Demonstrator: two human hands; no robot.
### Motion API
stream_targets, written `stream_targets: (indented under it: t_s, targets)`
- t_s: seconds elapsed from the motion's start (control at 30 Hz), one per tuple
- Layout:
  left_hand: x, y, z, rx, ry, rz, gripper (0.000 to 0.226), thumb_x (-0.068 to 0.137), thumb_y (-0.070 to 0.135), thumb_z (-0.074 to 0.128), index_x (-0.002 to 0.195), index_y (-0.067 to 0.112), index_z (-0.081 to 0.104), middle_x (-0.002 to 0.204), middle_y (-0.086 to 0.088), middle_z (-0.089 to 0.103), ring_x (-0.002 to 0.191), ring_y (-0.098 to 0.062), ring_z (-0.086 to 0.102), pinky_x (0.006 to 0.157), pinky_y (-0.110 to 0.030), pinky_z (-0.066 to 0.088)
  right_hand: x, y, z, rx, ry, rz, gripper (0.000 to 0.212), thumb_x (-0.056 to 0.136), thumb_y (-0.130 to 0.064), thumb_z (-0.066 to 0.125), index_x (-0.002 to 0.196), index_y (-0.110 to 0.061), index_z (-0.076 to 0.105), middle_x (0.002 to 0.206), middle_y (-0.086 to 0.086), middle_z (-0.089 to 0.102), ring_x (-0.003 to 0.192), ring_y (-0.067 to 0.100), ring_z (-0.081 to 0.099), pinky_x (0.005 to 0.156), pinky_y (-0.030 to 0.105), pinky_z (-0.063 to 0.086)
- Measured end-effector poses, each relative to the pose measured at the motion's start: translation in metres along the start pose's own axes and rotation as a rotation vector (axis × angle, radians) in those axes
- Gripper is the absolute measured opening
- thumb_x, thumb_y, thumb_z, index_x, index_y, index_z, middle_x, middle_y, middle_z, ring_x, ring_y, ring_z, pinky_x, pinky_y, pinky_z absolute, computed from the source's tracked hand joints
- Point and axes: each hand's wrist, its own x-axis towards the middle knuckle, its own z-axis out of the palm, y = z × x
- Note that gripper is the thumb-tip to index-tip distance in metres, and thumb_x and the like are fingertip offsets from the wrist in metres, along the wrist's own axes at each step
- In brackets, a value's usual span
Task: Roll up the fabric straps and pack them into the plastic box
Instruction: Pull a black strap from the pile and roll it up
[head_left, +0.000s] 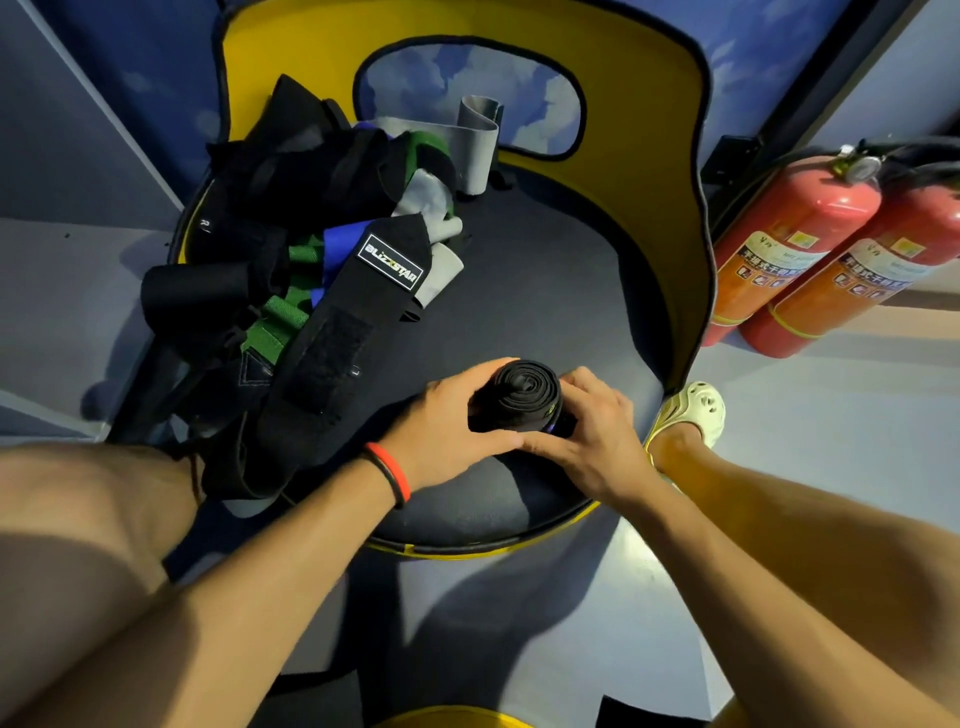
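Straps (291, 249), black, green, blue and grey, lie heaped on the left of the round padded seat (545, 291), one long black band (337, 353) with a white label trailing toward me. My left hand (447, 426) cups the near side of a rolled black strap (519, 397), which sits at the seat's front edge; my right hand (592, 436) closes on its other side, fingers pinching the loose end. Soft, light webbing, it looks likely to spring open, so I judge the outer wrap the place to hold. Two red fire extinguishers (810, 249) stand at right. No plastic box is in view.
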Motion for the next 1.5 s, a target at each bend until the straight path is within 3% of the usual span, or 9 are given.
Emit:
stream_targets:
  t_s: [0.17,0.37,0.57,0.67,0.77,0.9,1.0,1.37,1.5]
  targets:
    - [0.011,-0.006,-0.02,0.034,-0.145,0.004,0.093,0.076,0.006,0.081,0.151,0.039,0.038,0.146,0.014,0.053,0.133,-0.001,0.049,0.11,-0.036,0.048,-0.003,-0.006,-0.015,0.181,0.025,-0.019,0.054,0.08,-0.038,0.084,0.128,-0.025,0.063,0.108,-0.013,0.062,0.098,0.012,0.059,0.091,0.036,0.051]
    - [0.029,0.007,-0.01,0.122,-0.076,0.0,0.082,0.07,0.025,0.09,0.14,0.04,0.05,0.127,0.02,0.064,0.114,0.0,0.06,0.102,-0.03,0.05,-0.006,-0.011,-0.031,0.169,0.228,0.078,0.048,0.084,0.003,0.067,0.125,-0.02,0.063,0.115,-0.006,0.064,0.09,0.003,0.06,0.084,0.029,0.055]
    - [0.071,0.037,0.027,0.05,0.055,-0.024,0.066,0.07,0.031,0.091,0.124,0.035,0.053,0.112,0.016,0.068,0.105,-0.004,0.063,0.087,-0.025,0.053,0.004,-0.012,-0.067,0.056,0.255,0.101,0.046,0.095,-0.004,0.064,0.137,-0.023,0.061,0.134,-0.004,0.064,0.12,0.014,0.06,0.101,0.032,0.054]
    - [0.102,0.049,0.043,0.052,0.134,-0.01,0.063,0.07,0.034,0.091,0.12,0.037,0.052,0.109,0.014,0.07,0.102,-0.008,0.066,0.085,-0.034,0.056,0.012,-0.003,-0.082,-0.111,0.278,0.032,0.05,0.093,-0.005,0.067,0.14,-0.018,0.057,0.137,0.001,0.061,0.122,0.021,0.058,0.098,0.029,0.05]
    - [0.133,0.063,0.06,0.081,0.183,-0.001,0.059,0.074,0.031,0.087,0.121,0.033,0.053,0.108,0.009,0.071,0.099,-0.017,0.066,0.08,-0.038,0.055,0.03,0.013,-0.096,-0.365,0.29,0.049,0.056,0.092,-0.013,0.066,0.145,-0.012,0.05,0.144,0.009,0.053,0.127,0.031,0.05,0.102,0.044,0.05]
    - [0.167,0.073,0.085,0.114,0.231,0.019,0.051,0.075,0.027,0.082,0.117,0.026,0.053,0.099,0.0,0.07,0.092,-0.027,0.067,0.074,-0.045,0.056,0.048,0.03,-0.105,-0.531,0.319,0.053,0.053,0.087,-0.016,0.066,0.138,-0.011,0.054,0.141,0.009,0.053,0.126,0.032,0.049,0.099,0.045,0.047]
    - [0.181,0.08,0.099,0.161,0.278,0.018,0.041,0.079,0.024,0.076,0.111,0.026,0.051,0.09,0.0,0.067,0.085,-0.029,0.066,0.068,-0.045,0.056,0.054,0.039,-0.108,-0.533,0.343,0.037,0.048,0.087,-0.016,0.067,0.134,-0.01,0.058,0.135,0.009,0.06,0.123,0.031,0.055,0.1,0.042,0.047]
    - [0.187,0.081,0.093,0.203,0.154,0.039,0.044,0.081,0.028,0.071,0.119,0.029,0.05,0.101,-0.002,0.07,0.091,-0.029,0.067,0.076,-0.046,0.058,0.057,0.042,-0.113,-0.517,0.375,0.037,0.036,0.09,-0.02,0.067,0.125,-0.01,0.065,0.128,0.01,0.066,0.12,0.032,0.059,0.108,0.046,0.04]
    - [0.171,0.075,0.068,0.214,0.205,0.057,0.045,0.083,0.014,0.076,0.124,0.025,0.059,0.114,0.004,0.062,0.089,-0.014,0.06,0.078,-0.035,0.055,0.058,0.027,-0.114,-0.448,0.377,-0.135,0.036,0.091,-0.011,0.062,0.127,-0.007,0.065,0.132,0.01,0.064,0.122,0.03,0.058,0.104,0.043,0.045]
